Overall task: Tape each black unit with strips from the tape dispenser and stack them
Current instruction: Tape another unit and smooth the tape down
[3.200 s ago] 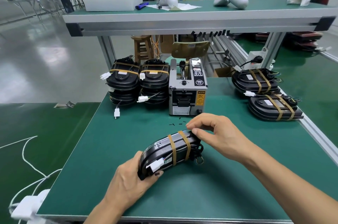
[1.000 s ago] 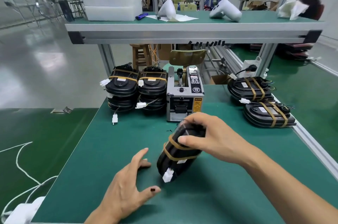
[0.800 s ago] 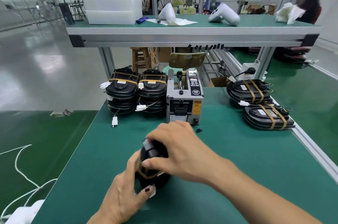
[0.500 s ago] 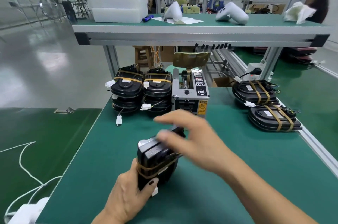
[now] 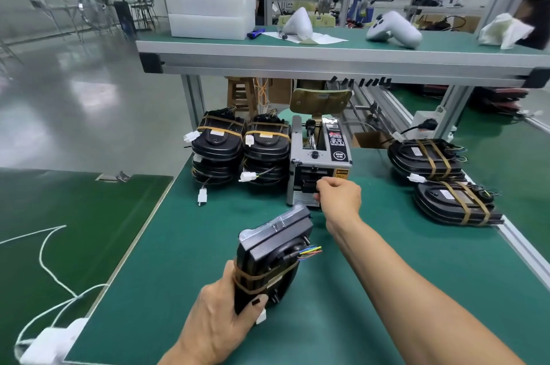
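While the right hand is reached to the front outlet of the automatic tape dispenser, near the far edge of the green tabletop, its fingers are curled at the slot as if a strip were being pinched; no strip can be made out, so what is held cannot be told. A black unit is held upright on its edge near the near edge of the tabletop, gripped low by the left hand, thumb pressed on its front face. Brown tape bands are already wrapped around its lower part, and coloured wire ends are seen sticking out at its right side.

Several risks can be judged from this. If the strip is pulled askew, it could be curled onto itself or stuck to the fingers. Since the unit is steadied by one hand only, it could be tipped over. The loose wires could be trapped under fresh tape. Taped units are stacked at the far left of the dispenser, and two more are laid toward the right edge.
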A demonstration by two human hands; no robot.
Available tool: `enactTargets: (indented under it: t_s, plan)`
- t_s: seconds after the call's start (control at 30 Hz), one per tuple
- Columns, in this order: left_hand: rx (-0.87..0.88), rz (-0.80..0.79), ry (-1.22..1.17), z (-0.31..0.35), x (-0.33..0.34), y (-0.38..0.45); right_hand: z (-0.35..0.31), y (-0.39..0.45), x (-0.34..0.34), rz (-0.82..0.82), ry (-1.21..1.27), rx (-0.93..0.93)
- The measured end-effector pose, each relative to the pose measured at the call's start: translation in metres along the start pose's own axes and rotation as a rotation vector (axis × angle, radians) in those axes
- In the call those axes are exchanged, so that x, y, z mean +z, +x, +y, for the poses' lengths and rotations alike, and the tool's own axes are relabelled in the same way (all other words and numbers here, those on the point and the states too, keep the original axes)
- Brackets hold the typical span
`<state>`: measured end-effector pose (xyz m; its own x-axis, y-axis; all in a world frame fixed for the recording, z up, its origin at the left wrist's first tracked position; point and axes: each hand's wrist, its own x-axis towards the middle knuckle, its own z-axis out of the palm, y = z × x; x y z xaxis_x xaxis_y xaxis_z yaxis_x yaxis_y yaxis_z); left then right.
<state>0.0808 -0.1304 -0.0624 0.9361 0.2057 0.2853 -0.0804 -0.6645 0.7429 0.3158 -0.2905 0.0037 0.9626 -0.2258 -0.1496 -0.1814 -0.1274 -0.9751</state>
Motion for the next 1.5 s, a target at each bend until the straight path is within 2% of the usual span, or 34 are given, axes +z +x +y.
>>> enactTargets:
  t_s: [0.17, 0.47, 0.73, 0.9, 1.0, 1.13, 1.23, 1.3, 1.5]
  plan:
    - [0.001, 0.001, -0.011, 0.001, -0.002, 0.000, -0.007, 0.008, 0.009, 0.101, 0.113, 0.121]
    - [0.012, 0.033, 0.002, 0.004, -0.004, 0.001, -0.011, 0.014, 0.024, 0.159, 0.291, 0.259]
    - [0.043, 0.032, 0.004, 0.002, -0.004, 0.001, -0.011, 0.014, 0.029, 0.191, 0.343, 0.299]
    - [0.058, 0.027, 0.021, -0.001, -0.003, 0.001, -0.011, 0.011, 0.027, 0.211, 0.241, 0.306]
    - [0.048, 0.027, 0.024, -0.002, -0.002, 0.001, -0.005, -0.005, 0.010, 0.094, 0.267, 0.320]
    - [0.062, 0.031, 0.046, -0.002, -0.001, 0.002, -0.005, -0.050, -0.037, -0.277, 0.360, 0.313]
    - [0.069, 0.028, 0.063, -0.004, 0.000, 0.002, -0.017, -0.090, -0.070, -0.460, 0.424, 0.218]
    - [0.073, 0.030, 0.074, -0.005, 0.001, 0.001, -0.026, -0.113, -0.081, -0.501, 0.421, 0.164]
    - [0.087, 0.039, 0.086, -0.005, 0.002, 0.000, -0.029, -0.145, -0.083, -0.458, 0.334, -0.013]
